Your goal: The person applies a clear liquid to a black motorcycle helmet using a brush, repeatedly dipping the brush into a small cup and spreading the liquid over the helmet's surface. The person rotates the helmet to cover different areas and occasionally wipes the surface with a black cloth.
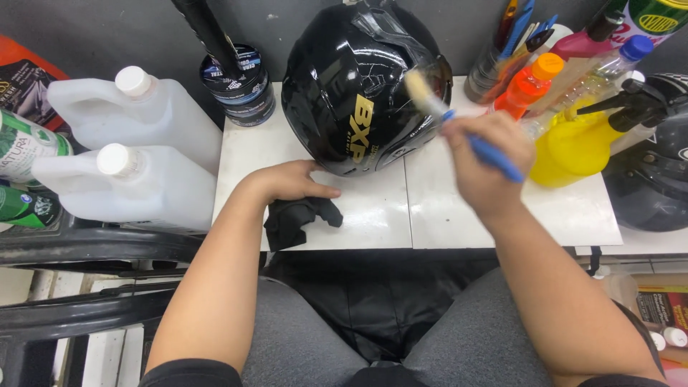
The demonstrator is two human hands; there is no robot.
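Note:
A glossy black helmet (351,86) with gold lettering stands on a white tiled table (373,215). My right hand (484,161) grips a blue-handled brush (459,125); its pale bristles touch the helmet's right side near the visor. My left hand (290,180) rests flat on the table by the helmet's lower left edge, fingers apart, just above a crumpled black cloth (297,218) lying at the table's front edge.
Two white plastic jugs (136,154) stand at left, with stacked dark tins (240,82) behind. A yellow spray bottle (580,147), an orange bottle (530,86) and a cup of pens (512,43) crowd the right. Another dark helmet (656,179) sits at far right.

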